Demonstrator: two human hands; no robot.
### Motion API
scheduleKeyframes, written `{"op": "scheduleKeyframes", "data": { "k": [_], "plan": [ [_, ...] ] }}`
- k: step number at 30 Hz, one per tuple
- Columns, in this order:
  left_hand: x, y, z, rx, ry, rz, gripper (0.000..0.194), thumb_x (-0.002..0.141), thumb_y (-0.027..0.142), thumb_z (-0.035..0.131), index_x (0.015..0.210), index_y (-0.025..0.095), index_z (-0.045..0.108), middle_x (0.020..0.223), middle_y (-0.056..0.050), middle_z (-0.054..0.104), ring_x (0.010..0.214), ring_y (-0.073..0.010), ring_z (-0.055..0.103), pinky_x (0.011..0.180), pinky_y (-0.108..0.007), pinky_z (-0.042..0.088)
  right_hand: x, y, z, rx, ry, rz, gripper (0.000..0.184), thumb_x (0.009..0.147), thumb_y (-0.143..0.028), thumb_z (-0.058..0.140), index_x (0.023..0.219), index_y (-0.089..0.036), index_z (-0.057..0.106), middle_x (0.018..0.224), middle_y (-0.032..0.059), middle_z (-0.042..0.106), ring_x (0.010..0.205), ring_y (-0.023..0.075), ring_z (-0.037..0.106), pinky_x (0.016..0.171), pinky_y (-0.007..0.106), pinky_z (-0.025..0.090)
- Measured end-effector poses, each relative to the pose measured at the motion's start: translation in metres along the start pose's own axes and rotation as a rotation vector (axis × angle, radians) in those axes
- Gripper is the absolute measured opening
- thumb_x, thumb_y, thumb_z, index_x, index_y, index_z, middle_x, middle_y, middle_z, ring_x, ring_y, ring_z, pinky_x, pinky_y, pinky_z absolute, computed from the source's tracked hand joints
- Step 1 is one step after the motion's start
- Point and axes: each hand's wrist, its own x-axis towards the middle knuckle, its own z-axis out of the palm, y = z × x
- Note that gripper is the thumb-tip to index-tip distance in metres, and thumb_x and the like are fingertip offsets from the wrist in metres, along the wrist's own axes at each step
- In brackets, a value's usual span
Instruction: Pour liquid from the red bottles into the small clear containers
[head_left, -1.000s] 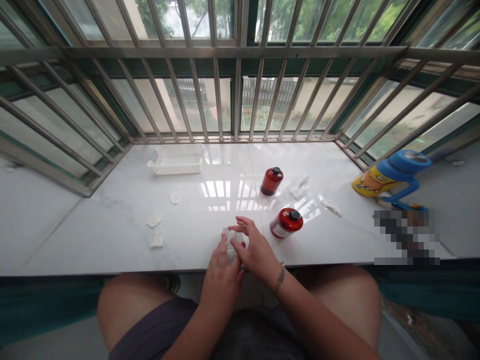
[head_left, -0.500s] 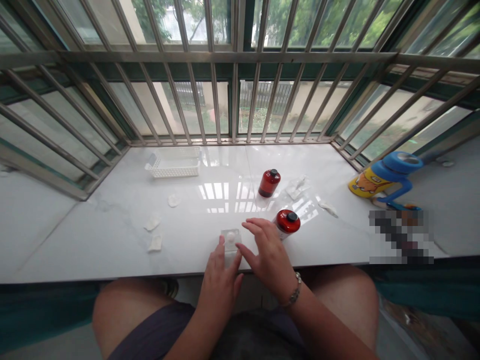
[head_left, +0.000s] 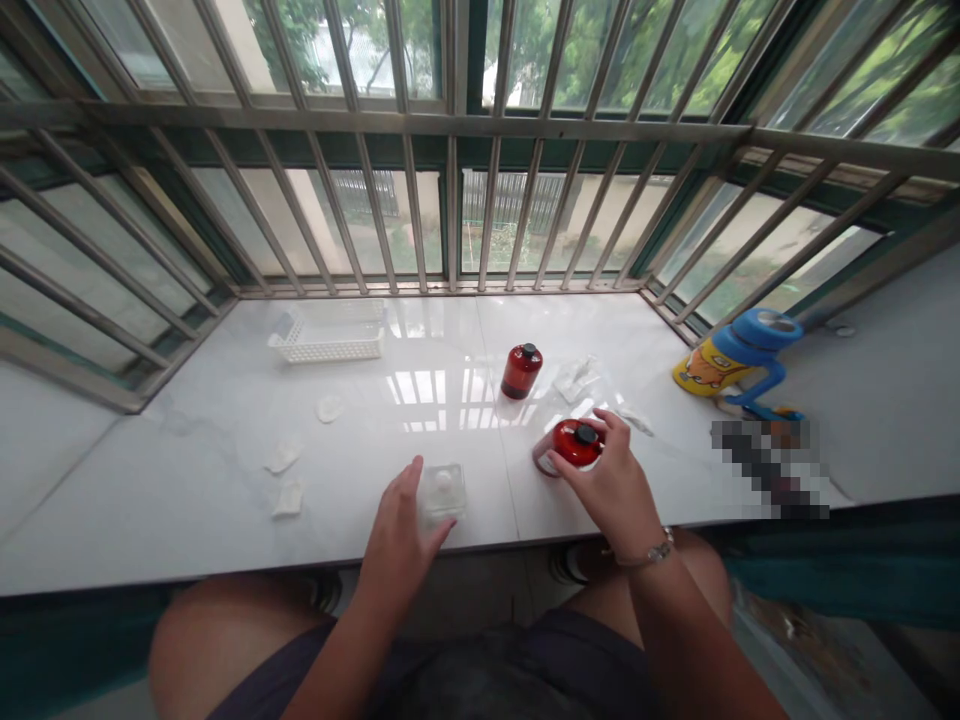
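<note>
My right hand (head_left: 611, 480) has its thumb and fingers around the near red bottle (head_left: 576, 444), which has a black cap and a pale label on its side. The bottle is over the right part of the white counter, and whether its base touches the surface I cannot tell. At the counter's front edge, my left hand (head_left: 405, 520) is open, thumb and fingers apart. It lies around the left and front sides of a small clear box (head_left: 444, 490) with a round pale spot in its middle. Whether the fingers touch the box is unclear.
A second red bottle (head_left: 521, 371) stands farther back, near crumpled clear plastic (head_left: 577, 380). White pads (head_left: 286, 498) lie at left, with a white basket (head_left: 330, 345) behind them. A blue and yellow flask (head_left: 739, 352) stands at right. Metal bars (head_left: 450, 220) close off the window.
My right hand has left the clear box, moved right and closed around the near red bottle. My left hand has spread and drawn slightly left. The whole view has shifted a little.
</note>
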Motion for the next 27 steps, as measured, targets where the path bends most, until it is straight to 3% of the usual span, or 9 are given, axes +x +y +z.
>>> {"op": "scheduleKeyframes", "data": {
  "k": [3,6,9,12,20,24,27],
  "plan": [
    [0.017,-0.014,0.000,-0.079,-0.143,-0.082,0.100,0.083,0.021,0.089,0.165,0.033,0.032,0.153,-0.012,0.062,0.141,-0.0345,0.061,0.118,-0.057,0.054,0.010,0.014,-0.017,-0.064,0.084,0.054,0.102,0.078,-0.065,0.080,0.159,-0.022,0.034,0.141,0.0175,0.067,0.120,0.0377,0.070,0.101,0.051,0.057],
    [0.033,-0.017,0.001,-0.137,-0.252,-0.138,0.086,0.077,0.021,0.092,0.151,0.030,0.051,0.142,-0.009,0.068,0.130,-0.0330,0.067,0.108,-0.051,0.062,0.025,0.036,-0.033,-0.141,0.115,0.114,0.107,0.076,-0.067,0.079,0.161,-0.021,0.033,0.140,0.0180,0.067,0.117,0.0400,0.071,0.098,0.052,0.058],
    [0.049,-0.005,0.005,-0.171,-0.266,-0.194,0.073,0.071,0.020,0.095,0.136,0.026,0.062,0.132,-0.008,0.071,0.115,-0.0309,0.072,0.094,-0.047,0.067,0.041,0.058,-0.042,-0.185,0.134,0.127,0.108,0.075,-0.067,0.079,0.161,-0.019,0.034,0.140,0.0204,0.066,0.117,0.0411,0.070,0.098,0.053,0.057],
    [0.068,0.016,0.016,-0.218,-0.254,-0.176,0.069,0.070,0.019,0.096,0.131,0.025,0.064,0.129,-0.007,0.071,0.112,-0.0294,0.071,0.090,-0.044,0.066,0.054,0.074,-0.045,-0.196,0.129,0.149,0.109,0.074,-0.067,0.081,0.160,-0.018,0.036,0.141,0.0224,0.065,0.116,0.0408,0.070,0.098,0.053,0.057],
    [0.141,0.067,0.075,-0.312,-0.317,-0.075,0.073,0.069,0.022,0.100,0.132,0.023,0.063,0.132,-0.010,0.068,0.119,-0.0302,0.067,0.097,-0.042,0.061,0.078,0.084,-0.032,-0.101,0.086,0.091,0.106,0.075,-0.072,0.079,0.157,-0.018,0.039,0.140,0.0215,0.065,0.118,0.0379,0.070,0.101,0.051,0.057],
    [0.167,0.076,0.109,-0.308,-0.338,-0.049,0.073,0.069,0.021,0.100,0.132,0.022,0.064,0.135,-0.011,0.068,0.126,-0.0329,0.064,0.104,-0.045,0.057,0.086,0.086,-0.024,-0.043,0.047,0.044,0.109,0.077,-0.075,0.077,0.159,-0.016,0.037,0.144,0.0229,0.063,0.122,0.0376,0.068,0.106,0.052,0.056],
    [0.177,0.076,0.129,-0.303,-0.356,-0.052,0.075,0.068,0.024,0.101,0.133,0.020,0.064,0.136,-0.012,0.068,0.127,-0.0343,0.063,0.107,-0.047,0.055,0.091,0.084,-0.023,-0.068,0.100,-0.042,0.109,0.079,-0.079,0.074,0.158,-0.012,0.038,0.151,0.0265,0.057,0.135,0.0407,0.059,0.116,0.057,0.048]
  ]
}}
